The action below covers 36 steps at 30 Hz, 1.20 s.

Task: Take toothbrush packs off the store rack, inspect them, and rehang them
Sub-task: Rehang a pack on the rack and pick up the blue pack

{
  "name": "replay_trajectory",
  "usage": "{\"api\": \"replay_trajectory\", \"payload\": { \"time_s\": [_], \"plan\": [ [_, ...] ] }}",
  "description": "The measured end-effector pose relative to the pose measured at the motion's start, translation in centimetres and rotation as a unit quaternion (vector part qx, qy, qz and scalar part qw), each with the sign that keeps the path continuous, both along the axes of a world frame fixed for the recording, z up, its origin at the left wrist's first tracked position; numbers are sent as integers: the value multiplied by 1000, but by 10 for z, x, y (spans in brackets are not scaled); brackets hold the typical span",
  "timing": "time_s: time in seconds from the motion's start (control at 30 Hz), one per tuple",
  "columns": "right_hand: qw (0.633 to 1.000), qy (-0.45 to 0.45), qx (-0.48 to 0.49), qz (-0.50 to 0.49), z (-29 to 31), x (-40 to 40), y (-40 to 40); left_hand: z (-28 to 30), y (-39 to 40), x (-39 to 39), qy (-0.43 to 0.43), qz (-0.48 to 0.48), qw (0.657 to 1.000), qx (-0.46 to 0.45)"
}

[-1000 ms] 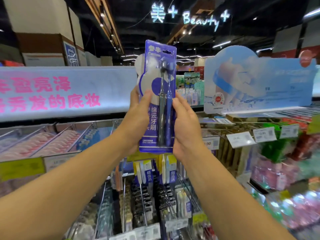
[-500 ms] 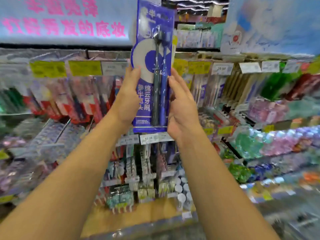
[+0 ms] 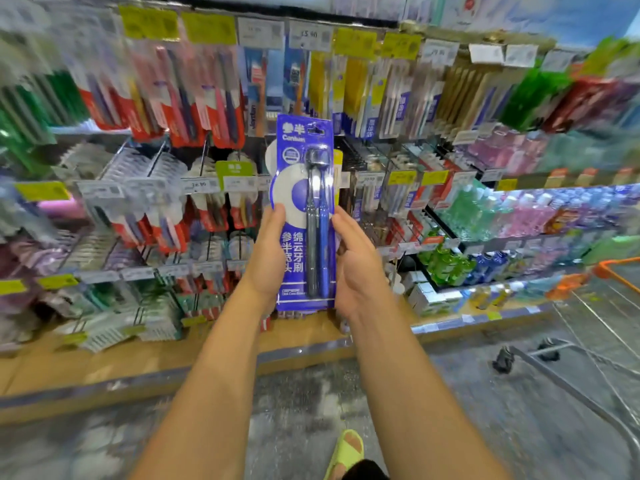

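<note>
Toothbrush pack (image 3: 304, 213), blue and upright, sits in front of the rack (image 3: 207, 188) in the head view, its hang hole at the top. To rehang well, I'd judge, keep it vertical and line that hole with a free peg. Left hand (image 3: 268, 258) and right hand (image 3: 356, 268) pinch its lower edges, fingers loosely curled.

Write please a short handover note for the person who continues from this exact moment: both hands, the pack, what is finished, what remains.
Left hand: grips the left edge of the blue toothbrush pack.
Right hand: supports its right edge, fingers loosely open.
Pack: upright, front facing you, off its hook, in front of the rack.
Done: pack taken off, being inspected.
Left: finish looking, rehang it through the hang hole at its top, then go on with other packs.
</note>
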State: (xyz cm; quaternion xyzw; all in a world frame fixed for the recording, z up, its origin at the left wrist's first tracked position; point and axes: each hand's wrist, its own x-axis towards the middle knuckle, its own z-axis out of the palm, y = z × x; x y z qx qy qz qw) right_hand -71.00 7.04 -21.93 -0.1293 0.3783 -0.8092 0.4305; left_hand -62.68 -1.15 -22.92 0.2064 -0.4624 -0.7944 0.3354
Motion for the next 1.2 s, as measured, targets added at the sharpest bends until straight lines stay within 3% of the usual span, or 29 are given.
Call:
{"api": "replay_trajectory", "payload": {
  "time_s": [0.5,0.8,1.2],
  "plan": [
    [997,-30,67,-30,-48,8,105,-30,121,15,88,-26,988,125],
    [998,-35,43,-22,-20,-44,193,-14,205,-37,110,-29,985,127],
    [998,-52,17,8,-4,-79,246,9,261,-67,89,-3,993,74]
  ]
}}
